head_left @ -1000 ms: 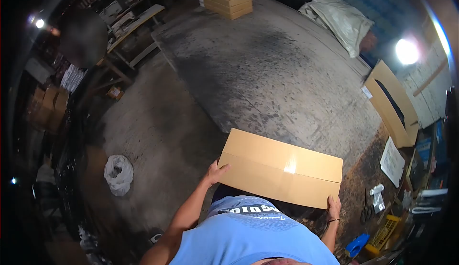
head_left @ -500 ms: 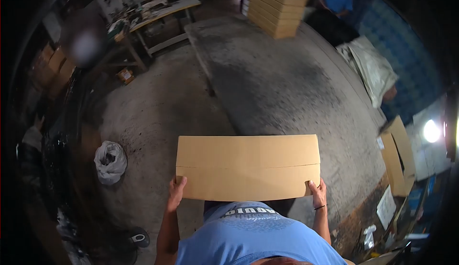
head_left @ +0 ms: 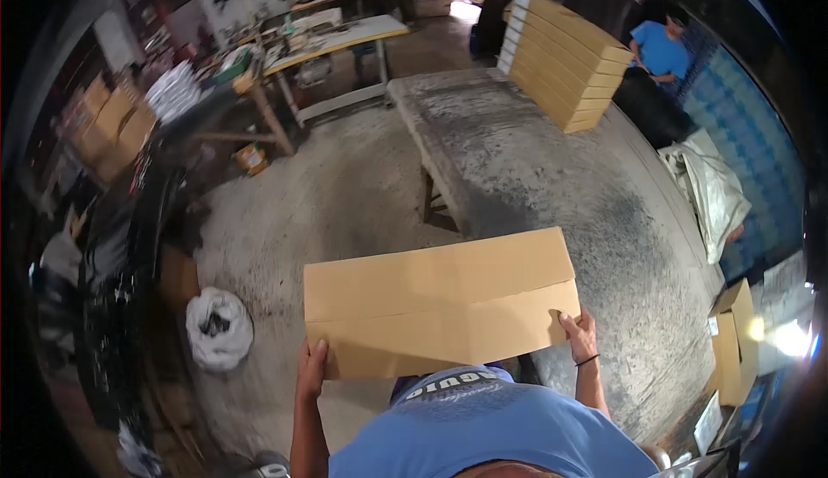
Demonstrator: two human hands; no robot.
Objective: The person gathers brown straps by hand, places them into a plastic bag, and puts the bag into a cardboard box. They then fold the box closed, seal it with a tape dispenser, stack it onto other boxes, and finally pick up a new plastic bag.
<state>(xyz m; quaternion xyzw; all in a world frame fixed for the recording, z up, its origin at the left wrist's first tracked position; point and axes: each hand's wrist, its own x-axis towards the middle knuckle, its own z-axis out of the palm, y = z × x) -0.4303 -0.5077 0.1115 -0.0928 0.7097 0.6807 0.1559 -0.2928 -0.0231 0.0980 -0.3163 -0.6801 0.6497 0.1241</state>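
Note:
A long brown cardboard box (head_left: 440, 292) is held in front of my body, with a seam running along its top face. My left hand (head_left: 312, 367) grips its near left corner, thumb on top and the other fingers hidden at the side. On the right end, my right hand (head_left: 579, 335) holds the box the same way, with a dark band round the wrist. The box tilts in this view, its right end higher than its left. Its far right corner overlaps the edge of a large grey table (head_left: 517, 167) with dark smudges.
A stack of long cardboard boxes (head_left: 565, 64) stands on the table's far end, near a person in blue (head_left: 662, 51). A white bag (head_left: 219, 330) sits on the floor at left. A cluttered workbench (head_left: 345, 38) stands behind; an open carton (head_left: 735, 340) is at right.
My view has swung left and up, so the table and stack appear further right and lower. The box has gone from level to tilted, still in both hands.

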